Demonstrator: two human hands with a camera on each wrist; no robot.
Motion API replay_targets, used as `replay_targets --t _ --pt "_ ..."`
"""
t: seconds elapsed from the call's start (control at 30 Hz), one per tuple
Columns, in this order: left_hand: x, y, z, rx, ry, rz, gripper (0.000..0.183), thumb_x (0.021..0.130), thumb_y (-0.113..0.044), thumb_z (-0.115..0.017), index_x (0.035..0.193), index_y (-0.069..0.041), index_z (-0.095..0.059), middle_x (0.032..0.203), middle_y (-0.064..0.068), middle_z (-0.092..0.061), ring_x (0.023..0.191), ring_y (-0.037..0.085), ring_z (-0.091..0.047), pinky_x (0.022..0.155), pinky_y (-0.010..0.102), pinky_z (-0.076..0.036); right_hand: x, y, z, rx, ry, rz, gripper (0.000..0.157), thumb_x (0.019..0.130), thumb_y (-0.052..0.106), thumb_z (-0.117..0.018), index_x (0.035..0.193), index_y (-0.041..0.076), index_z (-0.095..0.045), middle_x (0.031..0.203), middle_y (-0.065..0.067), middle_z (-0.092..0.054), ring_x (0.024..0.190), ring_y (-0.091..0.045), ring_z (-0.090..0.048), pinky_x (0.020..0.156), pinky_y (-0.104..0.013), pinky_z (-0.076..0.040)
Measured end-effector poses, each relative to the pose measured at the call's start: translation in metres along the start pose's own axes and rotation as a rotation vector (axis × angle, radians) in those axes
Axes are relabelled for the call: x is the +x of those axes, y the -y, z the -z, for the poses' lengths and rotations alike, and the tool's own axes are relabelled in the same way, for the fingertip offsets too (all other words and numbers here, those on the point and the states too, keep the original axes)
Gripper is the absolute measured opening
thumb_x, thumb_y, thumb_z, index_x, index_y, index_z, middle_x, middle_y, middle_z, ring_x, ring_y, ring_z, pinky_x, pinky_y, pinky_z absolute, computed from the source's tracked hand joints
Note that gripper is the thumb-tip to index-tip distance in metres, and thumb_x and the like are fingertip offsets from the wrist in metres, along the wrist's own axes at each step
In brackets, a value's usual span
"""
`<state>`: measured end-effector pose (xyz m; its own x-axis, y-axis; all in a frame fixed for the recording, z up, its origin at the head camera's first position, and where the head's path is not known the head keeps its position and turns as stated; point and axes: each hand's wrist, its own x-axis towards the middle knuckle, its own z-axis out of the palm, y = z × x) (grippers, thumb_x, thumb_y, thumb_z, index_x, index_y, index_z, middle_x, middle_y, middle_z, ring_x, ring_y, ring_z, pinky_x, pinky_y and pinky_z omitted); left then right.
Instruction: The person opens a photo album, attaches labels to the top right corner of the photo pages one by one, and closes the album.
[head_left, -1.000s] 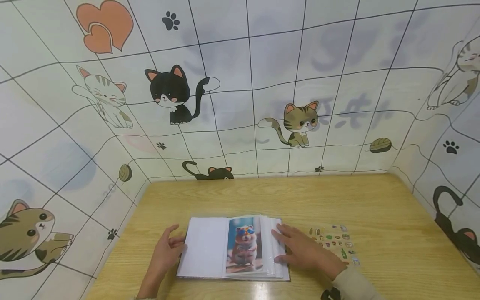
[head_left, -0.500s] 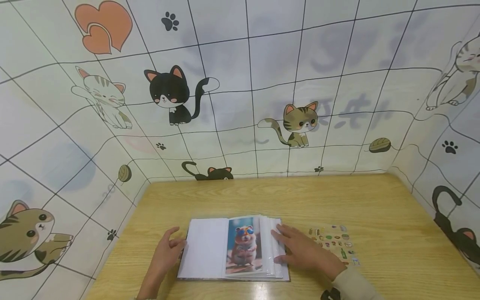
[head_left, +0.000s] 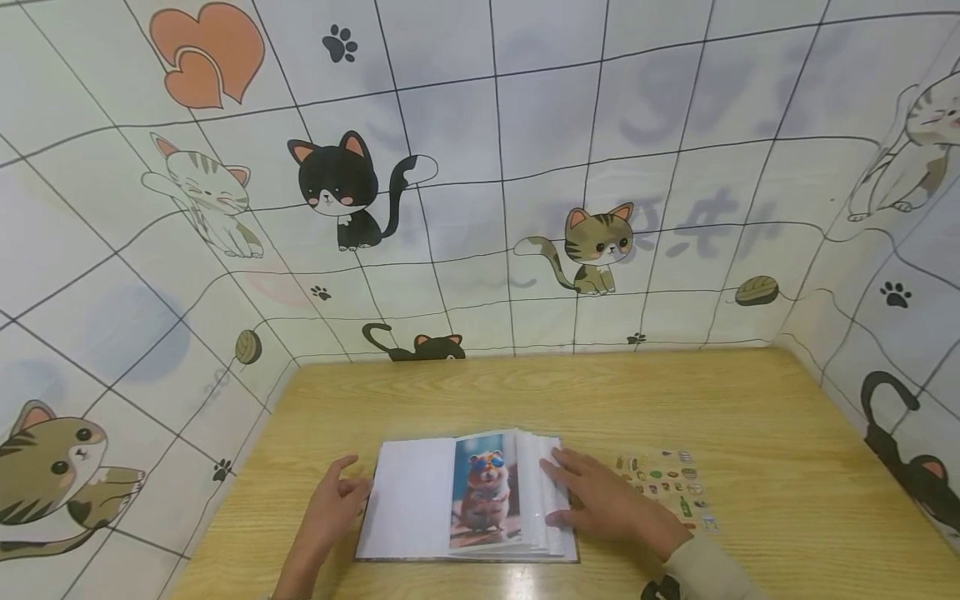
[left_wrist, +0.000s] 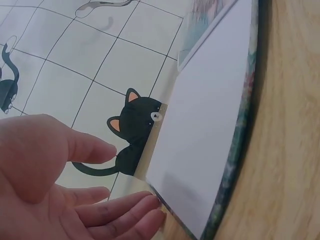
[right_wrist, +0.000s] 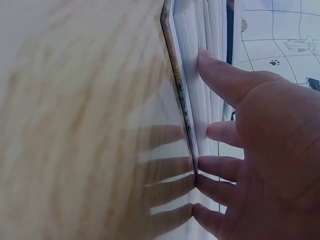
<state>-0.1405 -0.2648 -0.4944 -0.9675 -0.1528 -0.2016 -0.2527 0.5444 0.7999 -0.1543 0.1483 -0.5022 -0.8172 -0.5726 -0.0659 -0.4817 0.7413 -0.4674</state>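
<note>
An opened photo album (head_left: 414,500) lies on the wooden table, its white inside cover to the left. On the right, a hamster picture (head_left: 486,487) with sunglasses tops a stack of clear-sleeved pages (head_left: 551,500). My left hand (head_left: 333,507) is at the album's left edge, fingers relaxed; in the left wrist view its fingertips (left_wrist: 152,202) are right at the cover's corner. My right hand (head_left: 600,500) rests on the right edge of the pages with spread fingers. The right wrist view shows its thumb and fingertips against the page edges (right_wrist: 192,75).
A clear sheet of small food stickers (head_left: 682,487) lies on the table (head_left: 810,500) right of the album, partly behind my right hand. Cat-printed, grid-patterned walls (head_left: 480,208) enclose the table at the back and both sides.
Both hands stay nearly still at the album's edges, and the pages lie as before. The head view has shifted very slightly.
</note>
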Motion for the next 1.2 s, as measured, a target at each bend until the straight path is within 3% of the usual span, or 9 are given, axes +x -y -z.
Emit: replay_targets --t 0.23,0.37,0.57,0.8,1.0,1.07,1.2 --pt "-0.006 -0.013 -0.008 0.067 -0.015 -0.091 0.056 0.099 -0.022 -0.059 0.147 -0.004 -0.037 0.127 0.024 -0.063 0.118 0.042 -0.059 0.087 0.049 -0.055 0.000 -0.006 -0.005 -0.006 -0.024 0.015 0.082 0.089 0.064 -0.057 0.153 0.015 -0.039 0.159 -0.016 -0.031 0.144 -0.040 -0.031 0.114 -0.058 -0.028" --pt "-0.009 -0.029 -0.020 0.080 -0.034 -0.171 0.051 0.098 -0.020 -0.062 0.143 -0.006 -0.045 0.125 0.019 -0.065 0.117 0.037 -0.061 0.089 0.050 -0.054 -0.003 -0.013 -0.003 0.035 -0.013 0.000 0.079 0.091 0.060 -0.058 0.153 0.016 -0.038 0.161 -0.013 -0.029 0.145 -0.038 -0.031 0.114 -0.056 -0.029" --pt "-0.011 -0.051 -0.040 0.055 -0.025 -0.317 0.041 0.095 -0.016 -0.065 0.134 -0.010 -0.055 0.121 0.017 -0.068 0.112 0.030 -0.064 0.090 0.045 -0.054 -0.011 -0.024 0.011 0.074 -0.047 0.020 0.067 0.095 0.044 -0.063 0.149 0.009 -0.044 0.156 -0.020 -0.036 0.140 -0.042 -0.037 0.110 -0.059 -0.035" --pt "-0.018 -0.076 -0.062 0.066 0.042 -0.534 0.034 0.095 -0.018 -0.066 0.128 -0.015 -0.059 0.120 0.013 -0.068 0.112 0.030 -0.065 0.089 0.049 -0.054 -0.024 -0.041 0.035 0.110 -0.095 0.002 0.060 0.097 0.036 -0.063 0.145 0.005 -0.048 0.149 -0.022 -0.044 0.135 -0.043 -0.043 0.103 -0.059 -0.040" --pt "-0.021 -0.095 -0.081 0.064 0.140 -0.703 0.034 0.097 -0.014 -0.063 0.129 -0.006 -0.058 0.126 0.014 -0.066 0.113 0.030 -0.065 0.090 0.049 -0.054 -0.034 -0.067 0.051 0.116 -0.149 0.026 0.050 0.094 0.024 -0.068 0.136 -0.001 -0.056 0.138 -0.024 -0.053 0.126 -0.045 -0.049 0.097 -0.058 -0.046" --pt "-0.023 -0.101 -0.088 0.053 0.189 -0.737 0.034 0.097 -0.012 -0.062 0.130 -0.004 -0.058 0.121 0.015 -0.068 0.108 0.031 -0.067 0.089 0.048 -0.054 -0.037 -0.074 0.054 0.127 -0.166 -0.011 0.048 0.092 0.020 -0.070 0.134 0.000 -0.058 0.136 -0.021 -0.056 0.125 -0.044 -0.051 0.097 -0.057 -0.046" --pt "-0.029 -0.112 -0.101 0.046 0.286 -0.737 0.036 0.099 -0.013 -0.059 0.133 -0.003 -0.056 0.116 0.014 -0.069 0.102 0.029 -0.069 0.090 0.045 -0.055 -0.045 -0.088 0.058 0.140 -0.189 -0.052 0.046 0.091 0.017 -0.072 0.132 0.000 -0.059 0.134 -0.021 -0.058 0.124 -0.045 -0.053 0.097 -0.058 -0.046"
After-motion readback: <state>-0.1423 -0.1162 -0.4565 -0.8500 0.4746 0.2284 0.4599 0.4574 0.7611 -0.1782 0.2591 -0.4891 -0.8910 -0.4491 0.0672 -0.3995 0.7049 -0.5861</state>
